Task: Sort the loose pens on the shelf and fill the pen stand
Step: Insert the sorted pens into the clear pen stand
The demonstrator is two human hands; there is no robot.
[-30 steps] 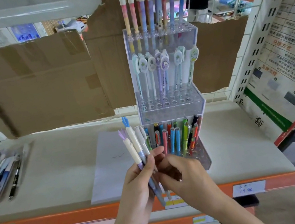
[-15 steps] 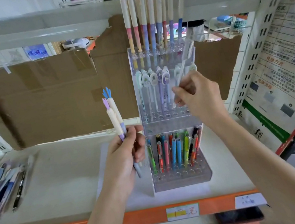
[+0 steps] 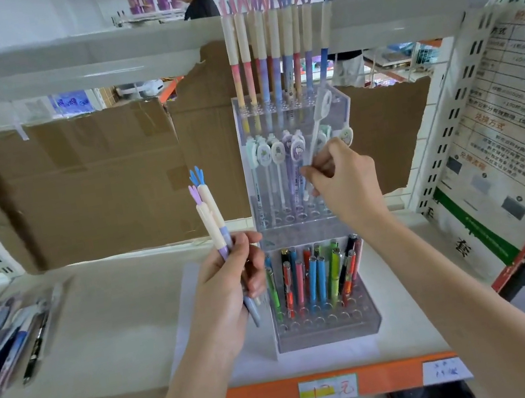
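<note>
Head view: right hand [image 3: 343, 181] pinches a clear charm pen [image 3: 319, 130] over the pen stand's [image 3: 328, 330] middle tier. Left hand [image 3: 232, 294] grips two pastel pens [image 3: 211, 221] (tips up) near the shelf's [image 3: 102, 329] front edge.

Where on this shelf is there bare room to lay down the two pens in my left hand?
Bare shelf board lies between the loose pen pile at the left edge and the white sheet under the pen stand. A narrower bare strip runs right of the stand. The stand's tiers are crowded.
</note>
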